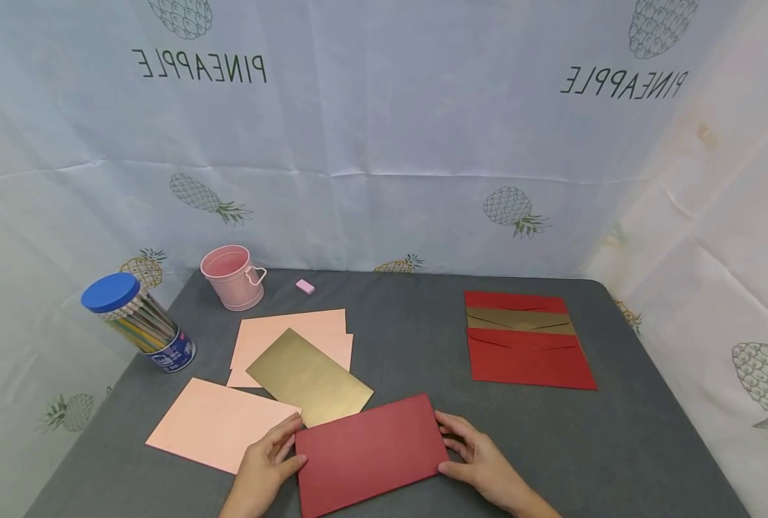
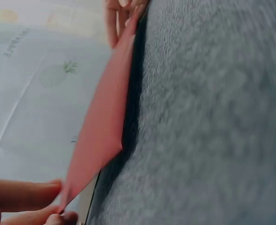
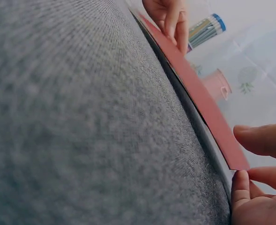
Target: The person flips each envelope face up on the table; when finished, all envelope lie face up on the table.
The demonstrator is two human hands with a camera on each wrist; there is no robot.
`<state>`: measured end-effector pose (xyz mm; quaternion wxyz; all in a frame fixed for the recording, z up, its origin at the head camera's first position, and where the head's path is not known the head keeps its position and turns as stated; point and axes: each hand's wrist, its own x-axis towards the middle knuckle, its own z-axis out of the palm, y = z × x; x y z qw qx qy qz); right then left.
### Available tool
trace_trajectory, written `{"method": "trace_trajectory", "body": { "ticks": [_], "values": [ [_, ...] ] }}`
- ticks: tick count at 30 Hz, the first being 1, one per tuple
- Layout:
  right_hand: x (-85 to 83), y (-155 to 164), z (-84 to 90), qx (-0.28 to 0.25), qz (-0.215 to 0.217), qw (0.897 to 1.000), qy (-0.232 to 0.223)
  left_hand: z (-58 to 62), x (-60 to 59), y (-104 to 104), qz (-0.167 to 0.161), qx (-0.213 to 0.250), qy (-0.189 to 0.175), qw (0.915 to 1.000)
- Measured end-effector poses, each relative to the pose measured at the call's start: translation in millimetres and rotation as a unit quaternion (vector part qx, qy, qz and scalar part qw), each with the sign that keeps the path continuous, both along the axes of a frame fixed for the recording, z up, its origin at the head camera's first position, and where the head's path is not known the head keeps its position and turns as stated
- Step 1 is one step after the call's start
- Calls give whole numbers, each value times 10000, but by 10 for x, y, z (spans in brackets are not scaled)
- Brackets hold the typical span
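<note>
Gripping a red envelope (image 1: 371, 455) by its two short ends, both hands are working at the near edge of the grey table (image 1: 617, 446): the left hand (image 1: 264, 467) is pinching the left end between thumb and fingers, and the right hand (image 1: 481, 460) is pinching the right end likewise. Both forearms are running off the bottom of the head view, so the wrists are cut off. Only the wrist views are showing that the envelope is lifted slightly, with a dark gap beneath it; from the head it is reading as flat. The left wrist view is blurred and is catching only fingertips (image 2: 30, 194) closing on a corner; the right wrist view is giving the thumb and fingers (image 3: 264, 140) on either face of the right end. Just beyond the left hand, a pink sheet (image 1: 218, 424) is lying flat, then a gold envelope (image 1: 309, 378) overlapping two more pink sheets (image 1: 293, 334), the lower one mostly hidden. Well apart to the right, a stack of red and gold envelopes (image 1: 526, 338) is lying fanned; how many is unclear. Farther back are sitting a pencil jar with a blue lid (image 1: 138, 316), leaning, a pink bucket (image 1: 234, 277) and a small pink eraser (image 1: 304, 286), before a pineapple-print cloth (image 1: 384, 129) whose lettering is showing mirrored.
</note>
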<state>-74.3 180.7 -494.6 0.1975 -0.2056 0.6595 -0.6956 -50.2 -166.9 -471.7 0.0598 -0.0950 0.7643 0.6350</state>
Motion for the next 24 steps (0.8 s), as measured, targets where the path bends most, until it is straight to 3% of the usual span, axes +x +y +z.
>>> {"method": "trace_trajectory", "body": {
  "ticks": [6,11,16,24],
  "values": [
    [-1,1,-17,-21,-90,9989,459,-1,-29,-5,271,947,-318,9946],
    [-14,14,8,-184,-78,9997,156,6,-46,10,528,1608,-217,9853],
    [-26,32,22,-236,-43,9995,-187,29,-57,43,603,1701,-33,9836],
    [-54,77,98,-57,-451,9972,-600,73,-74,95,372,1933,-205,9802]
  ]
}}
